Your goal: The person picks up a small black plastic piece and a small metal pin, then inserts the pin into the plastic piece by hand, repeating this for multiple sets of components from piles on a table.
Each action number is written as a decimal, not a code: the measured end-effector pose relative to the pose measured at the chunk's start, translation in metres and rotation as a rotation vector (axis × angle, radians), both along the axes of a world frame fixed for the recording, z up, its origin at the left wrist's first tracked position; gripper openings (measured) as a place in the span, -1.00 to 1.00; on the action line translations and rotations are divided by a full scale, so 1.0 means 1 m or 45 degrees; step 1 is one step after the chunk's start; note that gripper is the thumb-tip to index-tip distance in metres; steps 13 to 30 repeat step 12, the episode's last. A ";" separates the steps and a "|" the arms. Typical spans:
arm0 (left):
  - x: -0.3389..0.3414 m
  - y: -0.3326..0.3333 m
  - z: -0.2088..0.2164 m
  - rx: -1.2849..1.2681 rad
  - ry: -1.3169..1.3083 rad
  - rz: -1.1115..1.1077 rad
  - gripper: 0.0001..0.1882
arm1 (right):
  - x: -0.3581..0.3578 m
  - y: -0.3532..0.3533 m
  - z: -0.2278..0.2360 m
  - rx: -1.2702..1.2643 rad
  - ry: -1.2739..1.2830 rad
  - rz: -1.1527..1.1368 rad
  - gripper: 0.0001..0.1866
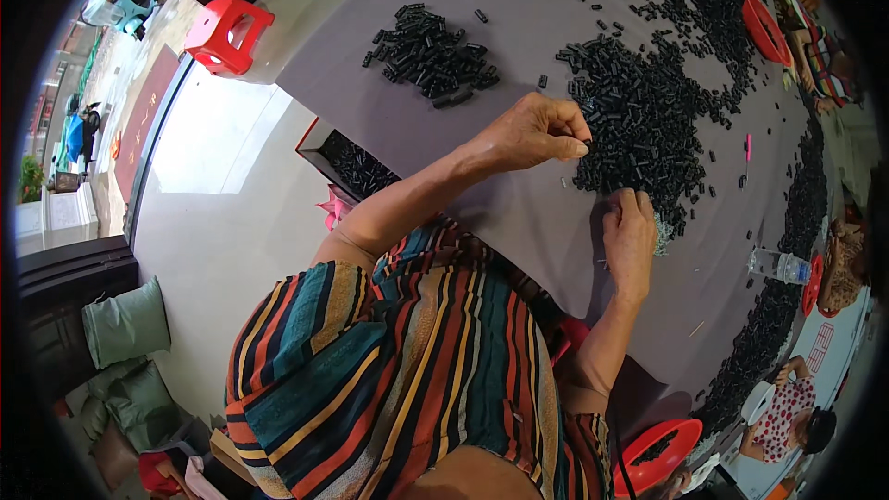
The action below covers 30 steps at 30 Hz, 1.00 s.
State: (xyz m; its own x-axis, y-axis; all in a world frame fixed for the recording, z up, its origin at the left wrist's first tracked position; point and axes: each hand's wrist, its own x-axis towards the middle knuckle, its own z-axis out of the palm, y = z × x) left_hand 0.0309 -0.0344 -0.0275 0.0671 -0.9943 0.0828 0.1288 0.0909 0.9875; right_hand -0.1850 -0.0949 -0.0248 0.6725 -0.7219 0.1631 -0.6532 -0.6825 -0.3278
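Note:
A big heap of small black tube-shaped pieces (639, 111) lies on the grey-covered table (519, 222) in front of me. At the heap's left edge my left hand (542, 132) is closed, thumb and forefinger pinched together. Whatever sits between those fingertips is too small to make out against the black pieces. My right hand (630, 245) rests lower, at the heap's near edge, its fingers curled down beside the pieces. Its fingertips are partly hidden, and I cannot make out what they hold. Farther left lies a smaller pile of black pieces (431, 56).
An open box of black pieces (356, 167) stands by the table's left edge. Red basins (657, 454) and a clear plastic bottle (778, 266) are at right. A pink pen-like stick (748, 148) lies on the cloth. Other people (787, 417) sit along the far side. A red stool (228, 34) stands left.

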 end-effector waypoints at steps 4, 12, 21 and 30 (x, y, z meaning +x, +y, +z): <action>0.000 0.001 0.003 0.032 -0.124 0.039 -0.82 | -0.001 0.000 0.007 0.150 -0.169 0.020 -0.85; -0.002 0.002 0.005 -0.016 -0.158 0.034 -0.80 | -0.004 -0.001 0.011 0.211 -0.367 -0.045 -0.88; -0.002 0.002 0.005 -0.016 -0.158 0.034 -0.80 | -0.004 -0.001 0.011 0.211 -0.367 -0.045 -0.88; -0.002 0.002 0.005 -0.016 -0.158 0.034 -0.80 | -0.004 -0.001 0.011 0.211 -0.367 -0.045 -0.88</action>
